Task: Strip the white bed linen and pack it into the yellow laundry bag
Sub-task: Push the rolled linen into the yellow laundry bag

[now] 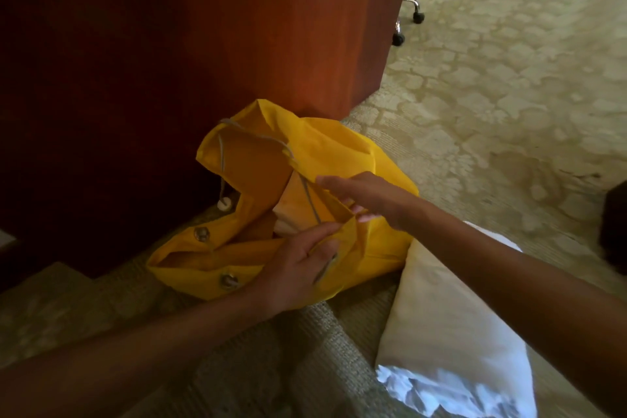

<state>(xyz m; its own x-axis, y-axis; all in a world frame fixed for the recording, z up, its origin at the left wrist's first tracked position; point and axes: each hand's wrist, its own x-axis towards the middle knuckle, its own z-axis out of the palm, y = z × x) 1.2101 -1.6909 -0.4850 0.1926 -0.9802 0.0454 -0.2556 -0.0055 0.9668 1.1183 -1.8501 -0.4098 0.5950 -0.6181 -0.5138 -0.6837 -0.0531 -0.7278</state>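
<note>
The yellow laundry bag [342, 149] lies on the carpet against a wooden cabinet, its mouth gaping toward me, with a grey drawstring and metal eyelets along the rim. Pale linen [295, 200] shows inside the opening. My left hand [298, 268] pinches the near rim of the bag. My right hand [369, 200] grips the same rim a little farther back, fingers curled over the fabric. A white pillow [441, 322] lies on the floor under my right forearm, beside the bag.
A tall red-brown wooden cabinet [210, 30] stands directly behind the bag. Patterned beige carpet [509, 85] stretches to the right. Chair casters [407, 27] show past the cabinet's corner, and a dark object [615, 224] sits at the right edge.
</note>
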